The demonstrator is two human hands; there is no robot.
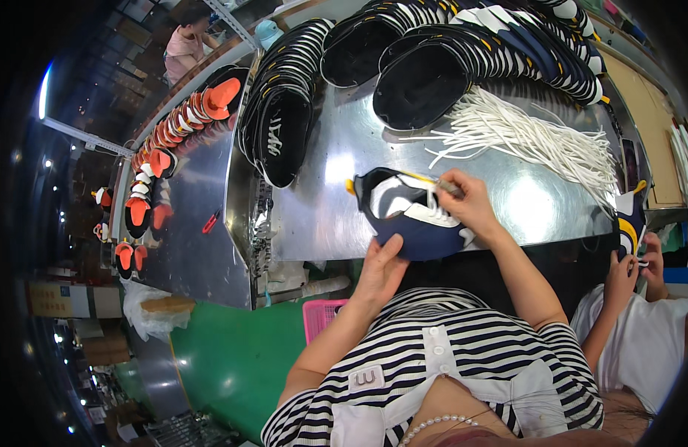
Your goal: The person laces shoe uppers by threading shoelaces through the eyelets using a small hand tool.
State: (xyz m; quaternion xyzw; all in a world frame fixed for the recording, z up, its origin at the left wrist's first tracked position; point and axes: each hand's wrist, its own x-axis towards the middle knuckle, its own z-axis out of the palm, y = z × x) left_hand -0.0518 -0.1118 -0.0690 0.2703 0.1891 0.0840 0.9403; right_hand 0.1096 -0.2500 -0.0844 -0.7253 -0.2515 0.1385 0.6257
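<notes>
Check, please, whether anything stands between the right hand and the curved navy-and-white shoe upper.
Nothing visible does. The right hand is at the shoe upper, holding a small greyish handle-like object.

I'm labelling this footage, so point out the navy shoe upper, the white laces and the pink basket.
Navy shoe upper (433, 241): head view, on its navy surface.
White laces (534, 144): head view, mid-pile.
Pink basket (308, 322): head view, left rim.
</notes>
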